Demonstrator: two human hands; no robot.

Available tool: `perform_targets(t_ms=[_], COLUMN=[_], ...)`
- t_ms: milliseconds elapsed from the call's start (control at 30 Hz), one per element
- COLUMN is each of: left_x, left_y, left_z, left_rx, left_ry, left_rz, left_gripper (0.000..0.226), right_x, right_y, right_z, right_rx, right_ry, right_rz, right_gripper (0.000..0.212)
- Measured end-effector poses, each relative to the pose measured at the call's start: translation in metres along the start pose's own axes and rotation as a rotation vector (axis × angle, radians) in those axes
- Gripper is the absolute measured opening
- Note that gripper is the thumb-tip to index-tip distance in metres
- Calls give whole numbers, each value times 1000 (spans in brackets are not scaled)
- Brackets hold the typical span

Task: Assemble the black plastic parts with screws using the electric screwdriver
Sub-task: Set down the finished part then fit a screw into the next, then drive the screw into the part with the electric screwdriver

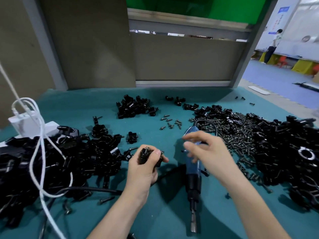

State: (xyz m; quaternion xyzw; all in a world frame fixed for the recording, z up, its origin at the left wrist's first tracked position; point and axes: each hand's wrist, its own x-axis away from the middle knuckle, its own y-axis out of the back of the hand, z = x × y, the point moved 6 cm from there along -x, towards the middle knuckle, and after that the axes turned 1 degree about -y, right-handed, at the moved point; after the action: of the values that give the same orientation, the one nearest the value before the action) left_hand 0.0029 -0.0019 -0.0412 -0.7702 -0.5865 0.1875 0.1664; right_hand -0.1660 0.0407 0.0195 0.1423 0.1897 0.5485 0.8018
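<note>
Left: the left hand (146, 168) is clamped round a black plastic part (146, 156), thumb laid across its top and fingers curled beneath; small screw heads stick out of the part beside the thumb
Right: the right hand (208, 152) is apart from the left, fingers spread loose and gripping nothing; it is blurred and hangs over the blue body of the electric screwdriver (193, 176), and whether a fingertip touches it cannot be told
Tool: the electric screwdriver lies flat on the table (86, 104) between the two forearms, metal bit toward the near edge, blue body toward the far edge; a black cable (214, 126) arcs from its far end into the screws
Held part: above the table's near half, just left of the screwdriver
Right side: a broad heap of loose screws (238, 137) lies beside the right hand, and beyond it, toward the right edge, a large pile of black parts (290, 144)
Middle: a few scattered screws (170, 122) lie past the hands; a smaller pile of black parts (134, 107) sits nearer the far edge
Left side: a mound of black parts (60, 161) fills the near left, with a white cable (40, 149) draped over it, running up past a white box (25, 125) at the left edge
Cover: teal cloth over the table
Beyond: grey partition panels (186, 57) behind the far edge; a person (274, 45) stands far off at upper right
</note>
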Motion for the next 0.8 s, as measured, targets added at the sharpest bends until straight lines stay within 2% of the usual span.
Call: perform_targets(t_ms=[33,67,100,167,233,300,367,433,500,567,700,800], left_x=[-1,-1,-1,-1,-1,-1,-1,-3,-4,-5,-7,-8], left_y=[1,2,3,4,4,6,7,7,7,7,11,13], left_z=[1,2,2,1,0,0,-1,-1,-3,-3,-8,-14], left_rx=[2,-1,-6,-9,-25,-41,-68,-134,-175,-203,-331,-421], left_ry=[3,7,7,11,17,26,30,15,-1,-5,-45,-62], left_rz=[-3,-9,-14,-14,-21,-28,-26,-26,-36,-38,-32,-22], left_gripper=[21,30,37,42,43,44,45,43,31,20,23,22], right_x=[-5,-8,-11,-11,-14,-15,-16,-20,-31,-47,-71,-80], right_y=[10,14,12,1,-7,-8,-3,3,7,12,-3,-23], right_z=[-6,-14,-25,-44,-55,-55,-55,-42,-16,11,53,57], right_rx=[219,434,577,647,603,349,-132,-522,-881,-1220,-1499,-1535], right_ry=[-22,-69,-156,-327,-378,-394,-466,-473,-402,-321,-183,-134], right_rz=[-80,-89,-29,103,110,55,27,69,124,75,41,85], right_gripper=[7,22,40,65,65,45,37,50,66,62,50,33])
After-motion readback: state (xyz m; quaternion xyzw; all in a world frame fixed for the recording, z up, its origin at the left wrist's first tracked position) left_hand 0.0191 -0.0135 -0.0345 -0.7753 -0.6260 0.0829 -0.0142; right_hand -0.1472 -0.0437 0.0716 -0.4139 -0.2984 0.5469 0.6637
